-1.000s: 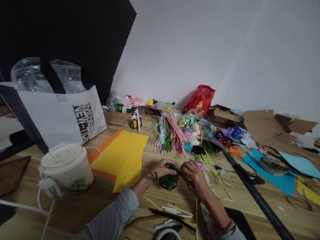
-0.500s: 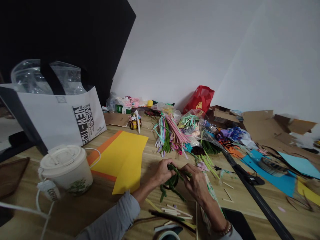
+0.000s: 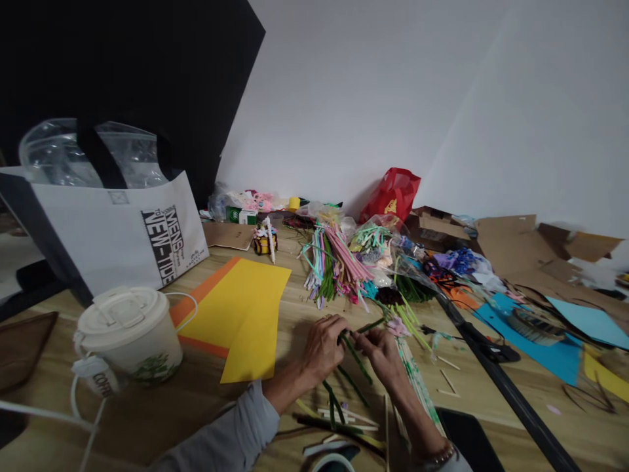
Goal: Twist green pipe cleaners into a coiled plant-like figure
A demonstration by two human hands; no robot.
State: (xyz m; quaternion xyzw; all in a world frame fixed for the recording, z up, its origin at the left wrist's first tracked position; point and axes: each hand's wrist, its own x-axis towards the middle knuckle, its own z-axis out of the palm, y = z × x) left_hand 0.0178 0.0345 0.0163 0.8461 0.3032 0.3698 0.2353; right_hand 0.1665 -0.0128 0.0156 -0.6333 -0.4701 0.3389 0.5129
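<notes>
Dark green pipe cleaners (image 3: pixel 358 362), bent and joined into a piece with several loose ends, are held between my two hands above the table. My left hand (image 3: pixel 324 347) closes round the piece from the left, its back turned up. From the right, my right hand (image 3: pixel 382 354) pinches the green stems with thumb and fingertips, close to the left fingers. Some green ends hang down over short wooden sticks (image 3: pixel 351 419) lying near the table's front edge. My fingers hide the joint of the stems.
Yellow paper (image 3: pixel 246 308) and a lidded white cup (image 3: pixel 130 334) lie to the left, before a white bag (image 3: pixel 113 229). Pipe cleaner bundles (image 3: pixel 339 262) lie ahead. A black phone (image 3: pixel 466 439) and a long dark bar (image 3: pixel 515 393) are at the right.
My left hand has turned over, its back now facing up. The green piece has shifted, with its ends spread out below. My right hand has moved slightly and still pinches it.
</notes>
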